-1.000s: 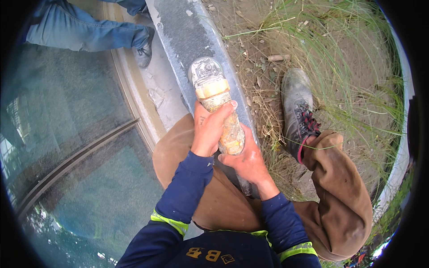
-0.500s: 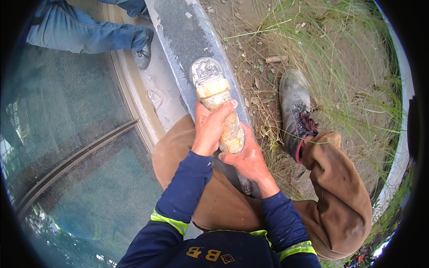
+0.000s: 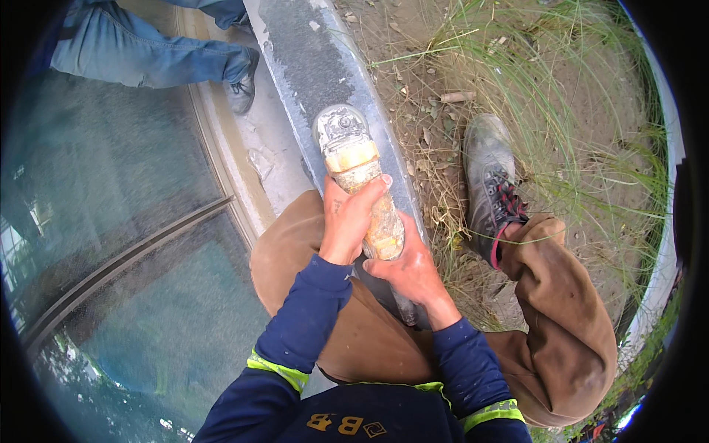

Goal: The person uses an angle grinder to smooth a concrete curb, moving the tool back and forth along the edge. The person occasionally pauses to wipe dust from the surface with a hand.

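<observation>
Both hands hold an angle grinder [image 3: 353, 159], its yellow-orange body worn and caked with pale dust. My left hand [image 3: 350, 218] wraps the middle of the body, thumb laid across the top. Around the rear end closes my right hand [image 3: 410, 267], lower and to the right. The grinder's round guarded head points away from me and rests on or just over a long grey stone ledge [image 3: 325, 63]; its disc is hidden underneath. Ahead of the head, a darker rough patch with pale edges covers the ledge's top.
Left of the ledge runs a pale strip beside a framed glass panel [image 3: 162, 295]. Another person's jeans-clad leg [image 3: 155, 55] and shoe [image 3: 241, 85] are at the upper left. Dry soil and long grass [image 3: 561, 96] lie to the right, beside my shoe [image 3: 491, 177].
The grinder and both hands have come slightly back toward me along the ledge. Their grip looks the same.
</observation>
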The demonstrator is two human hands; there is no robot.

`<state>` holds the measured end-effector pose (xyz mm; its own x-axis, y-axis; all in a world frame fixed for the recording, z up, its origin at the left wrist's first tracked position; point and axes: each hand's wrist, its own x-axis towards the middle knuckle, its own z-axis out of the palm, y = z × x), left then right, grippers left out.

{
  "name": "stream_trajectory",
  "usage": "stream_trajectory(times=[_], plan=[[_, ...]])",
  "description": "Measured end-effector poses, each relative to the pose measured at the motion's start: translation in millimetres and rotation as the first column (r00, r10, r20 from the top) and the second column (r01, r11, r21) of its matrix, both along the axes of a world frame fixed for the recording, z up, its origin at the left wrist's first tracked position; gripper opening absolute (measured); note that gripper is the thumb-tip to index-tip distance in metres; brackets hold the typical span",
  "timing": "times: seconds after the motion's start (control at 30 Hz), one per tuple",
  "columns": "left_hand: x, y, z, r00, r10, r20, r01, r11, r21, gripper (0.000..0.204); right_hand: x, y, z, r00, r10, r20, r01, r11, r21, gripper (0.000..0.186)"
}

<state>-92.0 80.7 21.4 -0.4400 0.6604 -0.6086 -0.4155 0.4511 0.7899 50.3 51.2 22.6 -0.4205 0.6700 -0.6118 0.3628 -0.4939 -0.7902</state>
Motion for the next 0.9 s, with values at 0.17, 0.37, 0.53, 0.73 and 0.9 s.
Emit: stream_trajectory(times=[0.17, 0.37, 0.53, 0.73, 0.9], plan=[[0.6, -3.9, -8.4, 0.999, -0.042, 0.014, 0.041, 0.999, 0.006, 0.044, 3.2, -6.4, -5.6, 0.997, -0.052, -0.050, 0.050, 0.998, -0.024, 0.094], [5.4, -12.6, -2.6, 1.000, 0.016, 0.009, -0.016, 1.000, -0.018, 0.043, 6.7, -14.6, -11.5, 0.997, -0.026, -0.068, 0.026, 1.000, 0.002, 0.092], [4.1, -10.1, -5.2, 1.000, -0.024, 0.019, 0.024, 1.000, -0.014, 0.045, 7.6, -7.3, -4.9, 0.999, -0.026, -0.037, 0.024, 0.999, -0.046, 0.091], [12.6, -11.7, -9.1, 1.000, 0.021, 0.003, -0.021, 1.000, -0.012, 0.045, 15.2, -7.5, -6.4, 0.995, -0.040, -0.092, 0.024, 0.986, -0.166, 0.093], [15.5, -10.3, 0.2, 0.984, -0.003, 0.176, -0.019, 0.992, 0.123, 0.050, 19.1, -10.2, 3.3, 0.999, -0.037, 0.009, 0.037, 0.996, 0.079, 0.094]])
